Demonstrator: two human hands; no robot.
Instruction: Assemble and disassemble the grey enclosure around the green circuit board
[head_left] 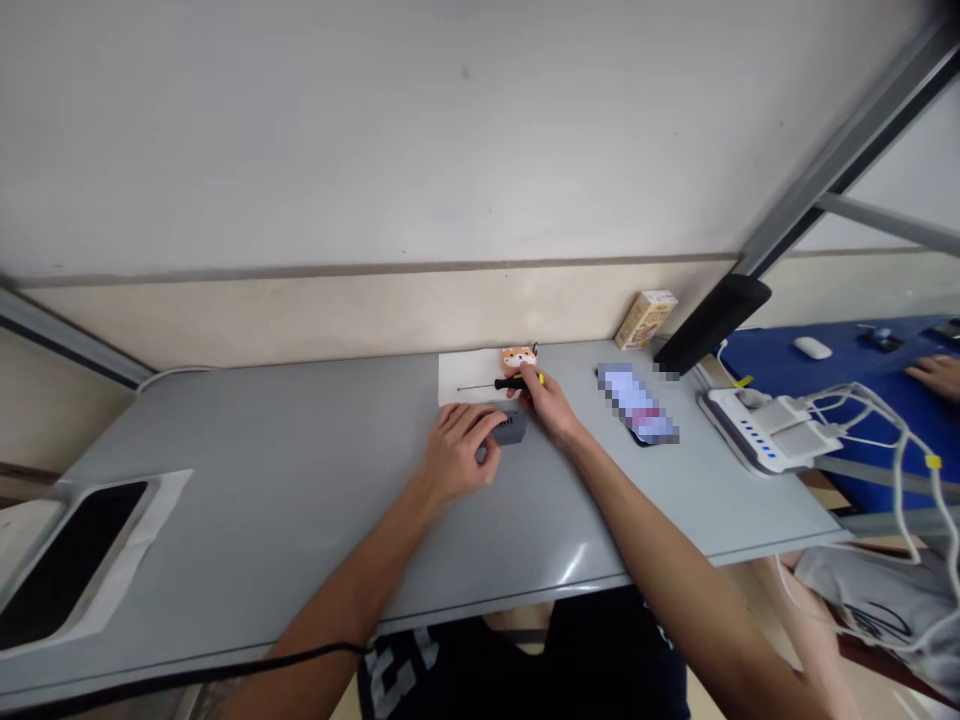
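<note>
My left hand (459, 455) is closed around the left end of a small dark grey block (511, 430) with slots in its top, which rests on the grey table (315, 500). In my right hand (551, 408) is a screwdriver (508, 383) with a black and yellow handle. Its thin shaft points left, above a sheet of white paper (469, 368) and apart from the block. Just behind the right fingers sits a small orange and white item with an animal face (516, 357), partly on the paper.
To the right lie a phone (637, 405) with a lit screen and a white power strip (757, 440) with plugs and cables. A carton (646, 320) and a long black object (712, 325) stand behind. A tablet-like device (71, 560) lies left. Another person's hand (937, 375) rests at far right.
</note>
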